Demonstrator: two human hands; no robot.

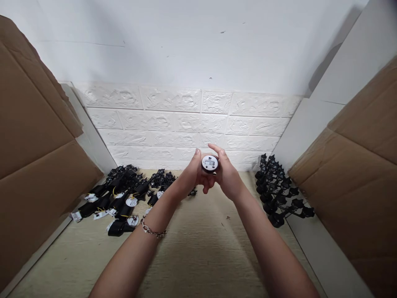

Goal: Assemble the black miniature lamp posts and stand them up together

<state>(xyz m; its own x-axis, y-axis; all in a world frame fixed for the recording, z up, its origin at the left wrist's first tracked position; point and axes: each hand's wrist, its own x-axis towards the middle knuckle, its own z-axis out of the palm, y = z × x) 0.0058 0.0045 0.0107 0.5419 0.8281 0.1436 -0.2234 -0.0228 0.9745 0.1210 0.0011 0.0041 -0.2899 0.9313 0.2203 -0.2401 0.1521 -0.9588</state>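
So the biggest things here are the cardboard sheets: one big brown cardboard panel point(37, 165) is leaning along the left side and another cardboard panel point(362, 178) is standing along the right. At the back, a white brick-pattern wall panel point(186, 124) is running across under a plain white wall. Everything is sitting on a beige work surface point(201, 248).

On the left of that surface, a loose pile of black parts point(124, 194) is lying around, some with white round ends and bits of yellow wire showing. Over on the right, a neater stack of black parts point(279, 190) is sitting just beside the right cardboard, well apart from the left pile.

Both arms are reaching out over the middle. The left hand point(194, 174) and the right hand point(228, 176) are coming together and both are gripping one small round part point(210, 163), fingers curled around its dark body from either side. It's being held up in the air above the surface, between the two piles, with its white round face turned toward the camera. There's something printed on that face but it's too small to read.

A silver chain bracelet point(151, 230) is hanging on the left wrist.
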